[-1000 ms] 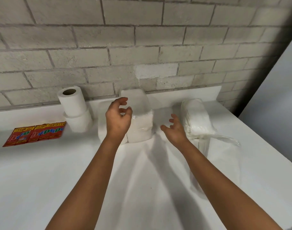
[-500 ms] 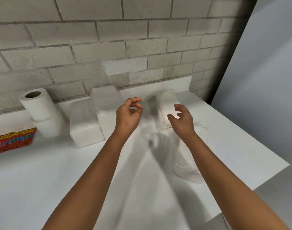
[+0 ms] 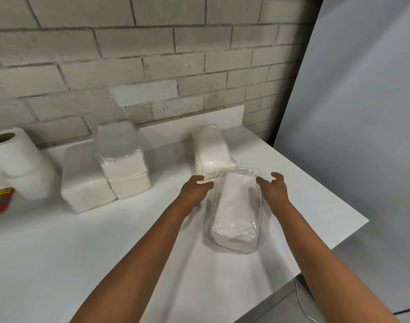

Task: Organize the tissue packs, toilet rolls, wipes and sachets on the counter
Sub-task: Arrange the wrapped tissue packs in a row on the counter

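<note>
A long pack of white wipes in loose clear plastic (image 3: 235,206) lies on the white counter (image 3: 106,252), running from near the wall toward me. My left hand (image 3: 194,191) is at its left side, fingers spread and touching the wrap. My right hand (image 3: 275,188) hovers at its right side, fingers apart, close to the plastic. Left of them stand two wrapped tissue packs stacked (image 3: 123,164) beside a lower tissue pack (image 3: 85,183). Two toilet rolls (image 3: 17,162) are stacked at the far left. Red sachets (image 3: 0,200) lie at the left edge.
A grey brick wall (image 3: 152,66) backs the counter. A pale panel (image 3: 362,113) rises on the right. The counter's right edge (image 3: 339,241) drops off to a grey floor with a white cable (image 3: 303,304).
My view has swung right. Both hands have moved from beside the stacked tissue packs to either side of the plastic-wrapped wipes pack.
</note>
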A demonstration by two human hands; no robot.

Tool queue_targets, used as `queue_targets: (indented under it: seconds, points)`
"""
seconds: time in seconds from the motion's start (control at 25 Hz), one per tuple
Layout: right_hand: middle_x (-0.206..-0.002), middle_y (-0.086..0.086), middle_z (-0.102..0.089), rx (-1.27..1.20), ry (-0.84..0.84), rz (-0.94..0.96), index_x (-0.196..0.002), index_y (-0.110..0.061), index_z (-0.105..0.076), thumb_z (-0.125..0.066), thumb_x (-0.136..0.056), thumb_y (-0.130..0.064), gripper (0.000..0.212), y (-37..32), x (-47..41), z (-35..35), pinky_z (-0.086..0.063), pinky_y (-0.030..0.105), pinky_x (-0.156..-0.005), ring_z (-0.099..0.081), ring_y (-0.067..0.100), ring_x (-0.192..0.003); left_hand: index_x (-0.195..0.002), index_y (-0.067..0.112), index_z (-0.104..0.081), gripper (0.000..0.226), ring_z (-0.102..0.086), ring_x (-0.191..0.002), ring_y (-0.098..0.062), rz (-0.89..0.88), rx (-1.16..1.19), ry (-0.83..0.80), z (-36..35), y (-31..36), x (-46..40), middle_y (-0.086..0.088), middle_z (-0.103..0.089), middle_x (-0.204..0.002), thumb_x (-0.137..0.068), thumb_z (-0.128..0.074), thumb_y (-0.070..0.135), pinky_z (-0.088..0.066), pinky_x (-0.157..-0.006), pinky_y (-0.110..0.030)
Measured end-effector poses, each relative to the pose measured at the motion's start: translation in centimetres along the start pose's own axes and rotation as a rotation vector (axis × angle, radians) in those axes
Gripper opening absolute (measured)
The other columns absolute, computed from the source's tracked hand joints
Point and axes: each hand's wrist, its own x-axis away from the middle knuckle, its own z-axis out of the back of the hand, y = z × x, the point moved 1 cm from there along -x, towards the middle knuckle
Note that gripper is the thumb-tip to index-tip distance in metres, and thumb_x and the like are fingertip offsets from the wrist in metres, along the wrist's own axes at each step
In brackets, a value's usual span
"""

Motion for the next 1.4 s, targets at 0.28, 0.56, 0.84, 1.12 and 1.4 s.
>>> queue_targets:
  seconds: [0.28, 0.56, 0.84, 1.12, 1.4]
  points:
    - [-0.136, 0.009, -0.046, -0.151, -0.251, -0.265, -0.14, -0.013, -0.031, -0.061, -0.085, -0.037, 0.067, 2.8, -0.4, -0.8, -0.045, 0.039, -0.09, -0.051, 0.031, -0.117, -0.12, 0.012, -0.055, 0.047, -0.058, -0.077, -0.021, 0.174, -0.073, -0.183, -3.0, -2.4, -1.0, -0.005, -0.063, -0.096, -0.088, -0.053, 0.045, -0.047, -0.068, -0.029]
    - [-0.103, 0.018, -0.069, -0.345, -0.347, -0.181, -0.107, -0.002, -0.065, -0.064, -0.083, -0.022, 0.032, 2.6, 0.2, -0.9, -0.053, 0.034, -0.072, -0.068, 0.03, -0.087, -0.106, 0.018, -0.064, 0.039, -0.065, -0.101, -0.023, 0.216, 0.178, -0.274, -4.2, -2.5, -0.7, -0.005, -0.07, -0.107, -0.078, -0.067, 0.046, -0.048, -0.098, -0.04]
    - [-0.11, 0.019, -0.067, -0.471, -0.537, -0.042, -0.117, -0.006, -0.057, -0.06, -0.085, -0.012, 0.033, -0.4, 1.6, -1.8, -0.055, 0.042, -0.079, -0.066, 0.034, -0.097, -0.112, 0.009, -0.063, 0.03, -0.068, -0.094, -0.026, 0.052, 0.484, -0.246, -2.8, -0.8, 0.5, -0.012, -0.071, -0.106, -0.086, -0.062, 0.023, -0.053, -0.088, -0.036]
    - [-0.101, 0.006, -0.073, -0.396, -0.732, -0.003, -0.112, -0.015, -0.062, -0.058, -0.087, -0.022, 0.026, -3.3, 3.7, -4.3, -0.055, 0.027, -0.067, -0.07, 0.02, -0.09, -0.118, 0.014, -0.058, 0.034, -0.066, -0.1, -0.027, -0.124, 0.498, -0.088, 1.6, 0.7, 1.6, -0.01, -0.069, -0.11, -0.086, -0.062, 0.022, -0.052, -0.088, -0.038]
    - [-0.1, 0.003, -0.073, -0.307, -0.86, 0.026, -0.102, -0.02, -0.067, -0.058, -0.087, -0.033, 0.022, -4.7, 5.8, -7.5, -0.052, 0.028, -0.076, -0.069, 0.016, -0.093, -0.104, 0.019, -0.066, 0.021, -0.067, -0.098, -0.022, -0.182, 0.477, 0.194, 6.1, 1.4, 2.5, -0.006, -0.071, -0.105, -0.084, -0.066, 0.026, -0.052, -0.08, -0.03]
